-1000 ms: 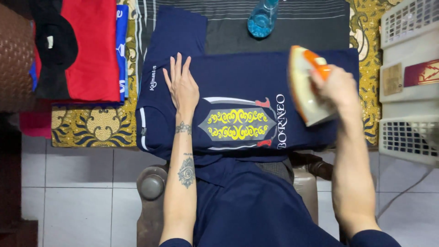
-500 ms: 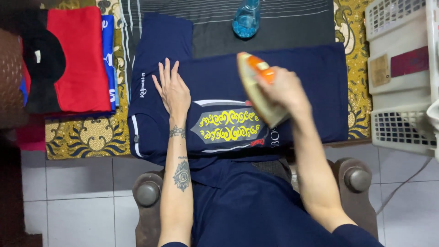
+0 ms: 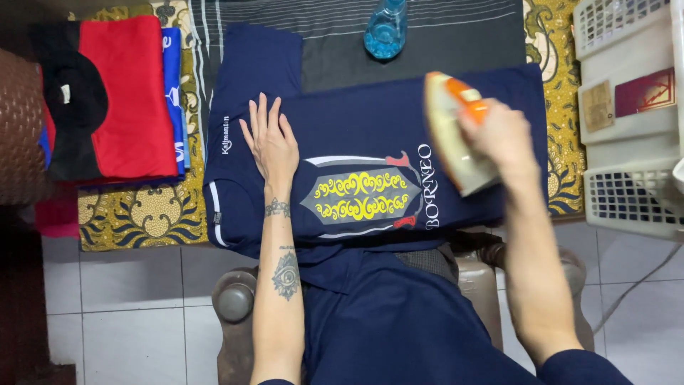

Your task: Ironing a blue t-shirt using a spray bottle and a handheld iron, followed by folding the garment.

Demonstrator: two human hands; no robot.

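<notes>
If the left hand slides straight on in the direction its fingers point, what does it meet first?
The left hand lies flat on the navy shirt, fingers pointing up the picture. Going on, it would likely cross the shirt's upper edge onto the striped dark cloth; nothing else seems in that line.

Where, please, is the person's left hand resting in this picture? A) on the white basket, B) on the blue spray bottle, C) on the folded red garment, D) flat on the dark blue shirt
D: the left hand lies open, fingers spread, on the dark blue shirt, while the right hand grips the iron over the shirt's other end.
</notes>
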